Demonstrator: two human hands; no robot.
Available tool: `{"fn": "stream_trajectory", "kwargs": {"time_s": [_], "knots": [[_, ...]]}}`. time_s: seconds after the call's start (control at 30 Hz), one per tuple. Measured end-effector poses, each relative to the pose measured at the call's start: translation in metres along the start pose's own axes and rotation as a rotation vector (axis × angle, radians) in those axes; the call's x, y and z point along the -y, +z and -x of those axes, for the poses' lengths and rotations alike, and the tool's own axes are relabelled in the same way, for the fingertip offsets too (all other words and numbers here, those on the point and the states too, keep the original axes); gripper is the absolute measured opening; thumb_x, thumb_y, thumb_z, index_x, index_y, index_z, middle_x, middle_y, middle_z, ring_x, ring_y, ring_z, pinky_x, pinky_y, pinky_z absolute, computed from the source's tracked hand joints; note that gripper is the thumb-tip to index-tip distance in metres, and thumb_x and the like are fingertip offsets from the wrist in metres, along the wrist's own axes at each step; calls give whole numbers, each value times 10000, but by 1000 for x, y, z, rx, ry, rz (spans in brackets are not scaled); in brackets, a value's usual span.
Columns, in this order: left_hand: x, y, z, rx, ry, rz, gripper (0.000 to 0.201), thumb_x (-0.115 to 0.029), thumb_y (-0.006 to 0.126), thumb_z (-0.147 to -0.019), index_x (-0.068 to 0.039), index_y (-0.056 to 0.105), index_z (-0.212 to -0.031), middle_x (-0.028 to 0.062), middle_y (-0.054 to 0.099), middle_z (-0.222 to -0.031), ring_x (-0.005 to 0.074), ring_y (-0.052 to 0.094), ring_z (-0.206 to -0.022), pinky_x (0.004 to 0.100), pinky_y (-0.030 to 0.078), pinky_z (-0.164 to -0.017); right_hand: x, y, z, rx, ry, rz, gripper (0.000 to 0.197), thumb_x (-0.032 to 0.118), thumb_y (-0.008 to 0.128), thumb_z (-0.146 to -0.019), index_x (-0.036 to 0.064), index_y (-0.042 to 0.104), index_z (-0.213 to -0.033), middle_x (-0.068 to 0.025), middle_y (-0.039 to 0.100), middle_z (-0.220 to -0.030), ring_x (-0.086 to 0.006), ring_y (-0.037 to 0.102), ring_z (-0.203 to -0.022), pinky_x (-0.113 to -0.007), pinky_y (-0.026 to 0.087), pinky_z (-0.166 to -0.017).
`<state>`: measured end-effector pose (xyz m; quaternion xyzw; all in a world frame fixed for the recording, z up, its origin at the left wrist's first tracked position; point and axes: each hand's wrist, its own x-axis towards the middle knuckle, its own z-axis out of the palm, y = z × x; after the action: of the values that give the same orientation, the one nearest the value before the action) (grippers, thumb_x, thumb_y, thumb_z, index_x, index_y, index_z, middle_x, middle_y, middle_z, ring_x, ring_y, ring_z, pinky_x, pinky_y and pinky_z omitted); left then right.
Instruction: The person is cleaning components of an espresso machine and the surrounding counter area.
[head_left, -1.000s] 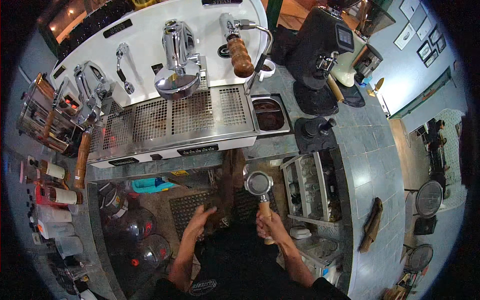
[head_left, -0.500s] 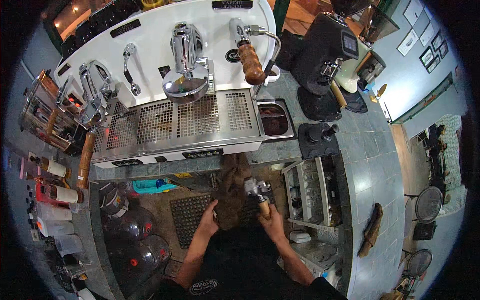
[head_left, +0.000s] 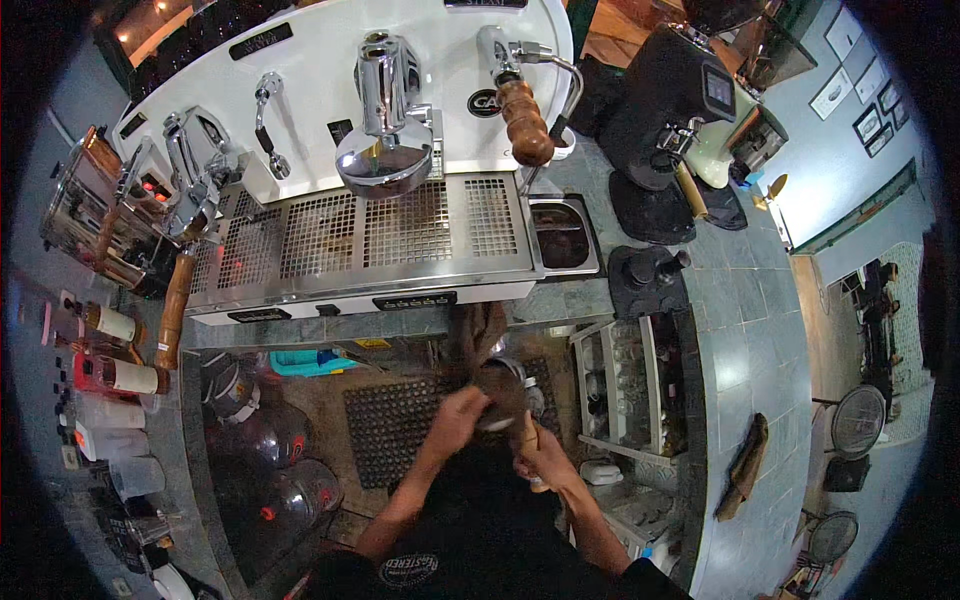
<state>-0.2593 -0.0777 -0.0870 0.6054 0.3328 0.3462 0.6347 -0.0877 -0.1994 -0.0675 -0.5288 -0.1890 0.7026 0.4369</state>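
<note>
My right hand is closed around the wooden handle of a portafilter, held below the counter edge in front of me. The portafilter's metal head is tilted, with dark brown over its round face. A brown cloth hangs down from the counter front and reaches the portafilter's head. My left hand is at the left rim of the head, fingers curled in and pressed on the cloth there. Where the cloth ends and the basket begins is hard to make out.
A white espresso machine with a steel drip grid stands ahead. To its right are a black grinder and a tamping stand. Bottles line the left counter. A folded brown cloth lies on the right counter; a glass rack stands below.
My left hand has moved up and right to the portafilter's head, its fingers now curled. The portafilter has been tilted and brought against the hanging cloth. The view has shifted slightly.
</note>
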Motion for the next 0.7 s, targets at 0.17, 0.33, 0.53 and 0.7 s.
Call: {"fn": "stream_trajectory", "kwargs": {"time_s": [0.17, 0.33, 0.53, 0.7], "knots": [[16, 19, -1, -14, 344, -698, 231, -99, 615, -901, -7, 625, -1113, 156, 656, -964, 356, 627, -955, 512, 323, -1090, 31, 27, 15, 7, 50, 136, 232, 121, 613, -923, 65, 443, -1071, -8, 482, -733, -91, 490, -544, -260, 390, -459], [67, 15, 13, -126, 371, -617, 253, -146, 620, -893, 0, 626, -1100, 177, 633, -985, 381, 598, -992, 526, 368, -983, 25, 27, 22, -56, -30, 277, 276, 187, 620, -933, 50, 448, -1100, -14, 511, -728, -84, 508, -562, -257, 427, -481], [57, 10, -6, -122, 480, -946, 246, -173, 641, -838, -11, 640, -1023, 155, 626, -1050, 367, 532, -1060, 534, 341, -968, 57, 39, 26, -50, -23, 336, 291, 149, 617, -930, 38, 443, -1136, -5, 499, -696, -87, 508, -539, -272, 426, -469], [59, 28, -8, -176, 264, -956, 226, -190, 651, -809, -59, 661, -993, 103, 622, -1065, 312, 448, -1140, 558, 232, -983, 43, 27, 21, -158, -156, 533, 321, 149, 620, -917, 9, 424, -1129, -46, 552, -728, -118, 549, -566, -289, 445, -487]]}}
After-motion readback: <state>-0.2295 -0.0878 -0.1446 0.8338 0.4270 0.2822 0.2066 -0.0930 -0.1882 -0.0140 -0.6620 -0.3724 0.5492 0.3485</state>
